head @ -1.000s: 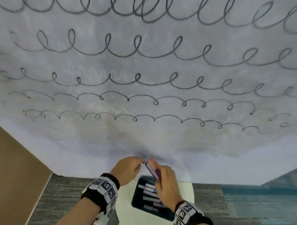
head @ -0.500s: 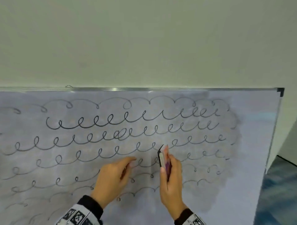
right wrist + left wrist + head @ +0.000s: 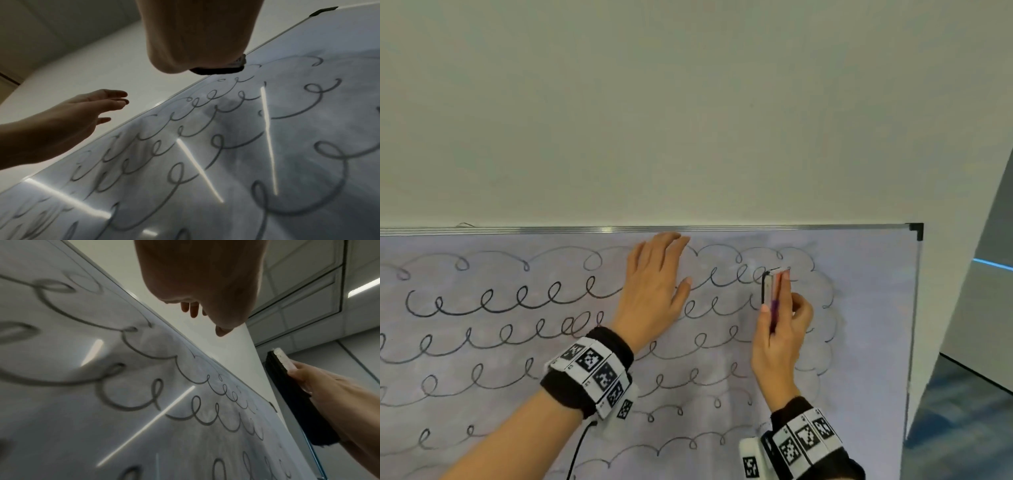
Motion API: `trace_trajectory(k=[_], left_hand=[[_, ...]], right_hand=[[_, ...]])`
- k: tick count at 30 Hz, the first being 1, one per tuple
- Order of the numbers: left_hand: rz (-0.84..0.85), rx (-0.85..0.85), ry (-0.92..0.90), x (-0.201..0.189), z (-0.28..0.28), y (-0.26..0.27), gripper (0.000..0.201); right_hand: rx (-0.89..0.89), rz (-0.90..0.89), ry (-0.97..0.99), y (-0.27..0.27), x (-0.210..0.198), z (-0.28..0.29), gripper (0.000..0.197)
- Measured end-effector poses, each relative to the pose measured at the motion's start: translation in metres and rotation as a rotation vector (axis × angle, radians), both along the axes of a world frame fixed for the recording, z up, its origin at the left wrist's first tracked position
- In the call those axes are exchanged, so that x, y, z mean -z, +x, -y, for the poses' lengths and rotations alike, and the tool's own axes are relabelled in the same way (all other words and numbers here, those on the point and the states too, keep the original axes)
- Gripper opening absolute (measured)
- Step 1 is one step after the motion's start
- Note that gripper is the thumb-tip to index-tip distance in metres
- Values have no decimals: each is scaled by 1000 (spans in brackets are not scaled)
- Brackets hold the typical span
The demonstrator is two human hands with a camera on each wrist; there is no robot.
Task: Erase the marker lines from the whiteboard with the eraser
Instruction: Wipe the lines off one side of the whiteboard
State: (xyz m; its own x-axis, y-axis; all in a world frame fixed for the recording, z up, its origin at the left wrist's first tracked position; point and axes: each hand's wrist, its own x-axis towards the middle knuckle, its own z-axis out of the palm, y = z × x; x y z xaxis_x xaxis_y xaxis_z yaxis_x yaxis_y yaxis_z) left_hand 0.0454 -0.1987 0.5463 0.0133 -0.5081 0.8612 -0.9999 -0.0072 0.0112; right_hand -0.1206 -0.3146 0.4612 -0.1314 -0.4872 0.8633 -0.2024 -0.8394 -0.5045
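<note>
One whiteboard with a silver frame stands against a pale wall, and its black top right corner cap serves as the landmark here. Left of and below that cap the board carries rows of looping black marker lines; about eight rows can be counted in the head view, the lowest ones faint, and grey smudging lies over most of the surface.

There is one eraser, a flat block with a black felt face and a white and purple back. It is held upright and edge-on below and to the left of the corner cap, over the right end of the second row of loops. The right hand clamps it between thumb and fingers. In the left wrist view the eraser appears to stand a little off the board with its felt turned toward it, though whether any edge touches cannot be told.

The left hand holds nothing. Its fingers are straight and close together, pointing up to just under the top frame, further left of the cap than the eraser. The right wrist view shows this hand apart from the board surface, not flat on it.

Two wristbands with black and white square markers are worn, one on the left wrist and one on the right wrist. There are no containers in view.
</note>
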Motion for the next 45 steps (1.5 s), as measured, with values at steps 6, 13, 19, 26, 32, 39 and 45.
trace_trajectory(k=[6, 13, 19, 26, 32, 39, 45], left_hand=[[77, -121, 111, -19, 69, -22, 62], [243, -288, 188, -15, 112, -46, 66], [216, -348, 160, -14, 115, -53, 67], [167, -347, 83, -12, 123, -60, 69], [171, -358, 64, -13, 125, -60, 68], [174, -373, 53, -13, 126, -63, 69], [192, -368, 40, -15, 124, -62, 67]], right_hand=[[112, -99, -40, -19, -18, 73, 54], [150, -247, -22, -12, -18, 114, 56], [63, -157, -126, -7, -17, 121, 61], [-55, -282, -352, -7, 11, 109, 55], [-51, -213, -323, -20, -27, 141, 58], [-11, -265, -390, -10, 4, 125, 51], [16, -274, -378, -20, -29, 146, 52]])
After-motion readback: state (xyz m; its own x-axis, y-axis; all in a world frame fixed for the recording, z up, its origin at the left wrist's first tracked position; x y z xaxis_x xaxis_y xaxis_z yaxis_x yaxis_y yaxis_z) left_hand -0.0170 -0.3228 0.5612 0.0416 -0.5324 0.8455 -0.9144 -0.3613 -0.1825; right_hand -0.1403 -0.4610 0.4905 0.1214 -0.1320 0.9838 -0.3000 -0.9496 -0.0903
